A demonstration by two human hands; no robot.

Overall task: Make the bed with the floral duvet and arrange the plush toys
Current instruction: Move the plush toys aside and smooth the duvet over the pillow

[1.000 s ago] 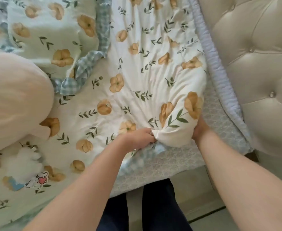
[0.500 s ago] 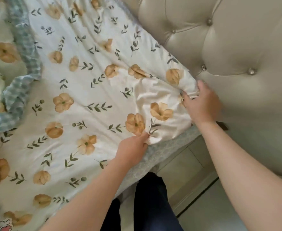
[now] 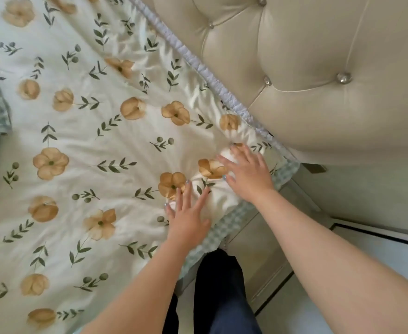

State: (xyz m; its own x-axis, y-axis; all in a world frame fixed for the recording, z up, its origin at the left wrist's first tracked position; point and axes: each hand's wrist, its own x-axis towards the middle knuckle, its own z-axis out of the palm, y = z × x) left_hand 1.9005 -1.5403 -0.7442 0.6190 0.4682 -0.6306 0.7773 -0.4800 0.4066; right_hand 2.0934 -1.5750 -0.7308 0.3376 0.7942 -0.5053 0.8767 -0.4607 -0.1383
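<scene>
Two flat hands (image 3: 188, 218) on rumpled cream floral duvet (image 3: 82, 145) corner.

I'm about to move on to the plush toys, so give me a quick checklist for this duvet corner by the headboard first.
1. Corner in place: the floral duvet reaches the tufted headboard at this corner. Ok.
2. Corner flat: fabric is bunched and puffy between the left hand and right hand. Not ok.
3. Hands free: both lie open and flat on the duvet, gripping nothing. Ok.
4. Edge along the headboard: the ruffled trim runs evenly beside it. Ok.
5. Side overhang: the checked border hangs over the bed's edge, but how evenly is hidden by the arms. Cannot tell.
6. Plush toys: none in view. Cannot tell.
</scene>
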